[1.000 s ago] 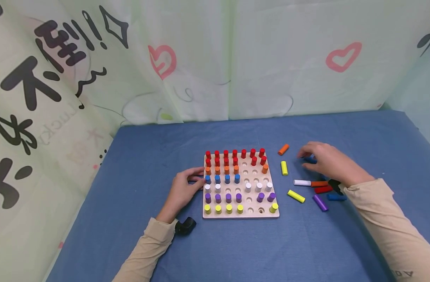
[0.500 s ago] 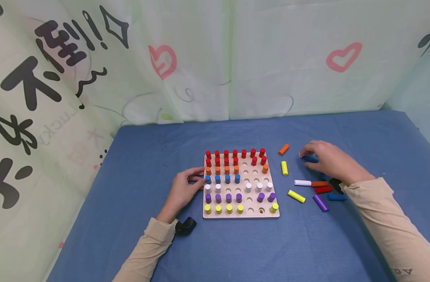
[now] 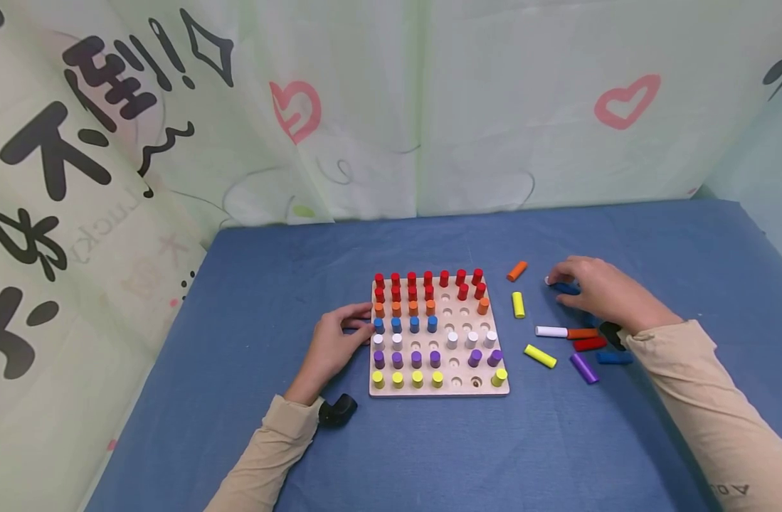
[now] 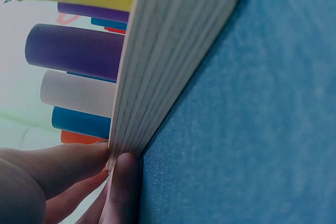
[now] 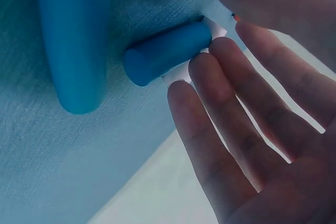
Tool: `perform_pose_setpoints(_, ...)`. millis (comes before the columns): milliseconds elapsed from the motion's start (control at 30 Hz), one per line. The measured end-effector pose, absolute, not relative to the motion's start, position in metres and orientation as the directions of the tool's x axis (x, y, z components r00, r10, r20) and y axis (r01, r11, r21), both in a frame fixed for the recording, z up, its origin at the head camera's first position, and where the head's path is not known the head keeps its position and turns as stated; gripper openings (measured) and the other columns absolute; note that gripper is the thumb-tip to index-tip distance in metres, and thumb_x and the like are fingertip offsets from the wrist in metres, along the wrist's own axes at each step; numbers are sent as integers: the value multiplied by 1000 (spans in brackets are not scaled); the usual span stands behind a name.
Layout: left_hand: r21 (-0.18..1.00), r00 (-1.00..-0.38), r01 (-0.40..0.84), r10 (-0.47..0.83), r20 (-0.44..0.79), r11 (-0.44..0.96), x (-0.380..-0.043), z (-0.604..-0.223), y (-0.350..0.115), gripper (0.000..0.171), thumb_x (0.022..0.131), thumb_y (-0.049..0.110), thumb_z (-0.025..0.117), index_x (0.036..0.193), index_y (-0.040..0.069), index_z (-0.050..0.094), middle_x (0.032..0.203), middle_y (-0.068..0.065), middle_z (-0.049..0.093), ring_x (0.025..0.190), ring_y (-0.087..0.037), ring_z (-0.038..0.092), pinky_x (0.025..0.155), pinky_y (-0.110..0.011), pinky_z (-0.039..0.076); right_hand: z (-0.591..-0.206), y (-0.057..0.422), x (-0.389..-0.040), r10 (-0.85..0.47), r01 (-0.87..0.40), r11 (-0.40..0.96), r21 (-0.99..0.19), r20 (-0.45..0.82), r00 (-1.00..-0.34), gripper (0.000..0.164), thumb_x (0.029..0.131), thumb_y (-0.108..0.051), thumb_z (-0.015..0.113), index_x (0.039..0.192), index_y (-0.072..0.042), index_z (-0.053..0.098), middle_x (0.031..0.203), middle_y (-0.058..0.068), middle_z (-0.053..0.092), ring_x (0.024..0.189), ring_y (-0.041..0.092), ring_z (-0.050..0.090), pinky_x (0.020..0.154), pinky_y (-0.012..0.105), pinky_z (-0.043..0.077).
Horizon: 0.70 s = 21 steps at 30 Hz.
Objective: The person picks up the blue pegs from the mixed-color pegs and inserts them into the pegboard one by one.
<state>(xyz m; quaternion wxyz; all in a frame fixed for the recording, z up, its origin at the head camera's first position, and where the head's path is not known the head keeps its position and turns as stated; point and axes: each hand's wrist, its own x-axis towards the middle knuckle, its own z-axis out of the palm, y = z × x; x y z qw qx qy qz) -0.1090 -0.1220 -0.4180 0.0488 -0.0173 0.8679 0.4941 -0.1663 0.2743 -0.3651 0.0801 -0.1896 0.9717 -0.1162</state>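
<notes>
In the head view a wooden pegboard [image 3: 466, 390] carries rows of red, orange, blue, white, purple and yellow pegs, with several bare holes. My left hand [image 3: 329, 348] rests on the board's left edge, thumb and fingers touching it; the left wrist view has the fingertips against the layered side. Off to the right, my right hand [image 3: 595, 288] is over a blue peg [image 5: 168, 53] lying on the cloth. In the right wrist view its fingers are nearly straight, with tips at that peg and a mostly hidden white peg [image 5: 181, 73]; the thumb stays apart.
Loose pegs lie right of the board: orange [image 3: 516, 270], yellow [image 3: 517, 305], another yellow [image 3: 540, 356], white [image 3: 551, 331], red [image 3: 589, 344], purple [image 3: 584, 368] and blue [image 3: 615, 358]. A patterned curtain [image 3: 365, 142] hangs behind the blue table cloth [image 3: 429, 455].
My right hand has shifted slightly right and away from the board over the blue peg, and a white peg end now shows by its fingertips. The left hand has not moved.
</notes>
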Motion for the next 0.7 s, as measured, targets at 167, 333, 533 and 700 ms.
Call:
perform_pose_setpoints(167, 855, -995, -73, 20, -97, 513, -109, -419, -122, 39, 92, 12, 70, 131, 10, 65, 118, -6, 70, 97, -18, 66, 81, -30, 59, -365, 275, -169, -382, -343, 902, -264, -115, -917, 27, 80, 0, 79, 104, 5, 68, 100, 19, 66, 93, 34, 63, 84, 54, 53)
perform_pose_setpoints(333, 858, -996, -71, 17, -92, 509, -109, -419, -122, 39, 92, 11, 70, 131, 10, 65, 118, -6, 70, 97, -18, 66, 80, -30, 59, -365, 277, -170, -373, -330, 900, -284, -113, -921, 25, 79, 4, 77, 102, 6, 68, 97, 19, 65, 88, 32, 63, 81, 52, 54)
perform_pose_setpoints(533, 853, -995, -80, 13, -101, 516, -109, -419, -122, 39, 92, 12, 70, 131, 10, 65, 118, -6, 69, 97, -18, 66, 81, -30, 59, -366, 280, -171, -365, -308, 897, -318, -139, -921, 21, 81, 7, 73, 101, 7, 67, 91, 16, 66, 83, 28, 61, 77, 49, 55)
perform_pose_setpoints(700, 849, -994, -85, 8, -105, 522, -109, -418, -122, 39, 92, 12, 70, 131, 11, 65, 118, -6, 69, 97, -18, 66, 82, -31, 59, -368, 280, -171, -364, -301, 896, -326, -149, -920, 21, 81, 7, 73, 101, 8, 67, 89, 14, 66, 81, 26, 61, 77, 48, 55)
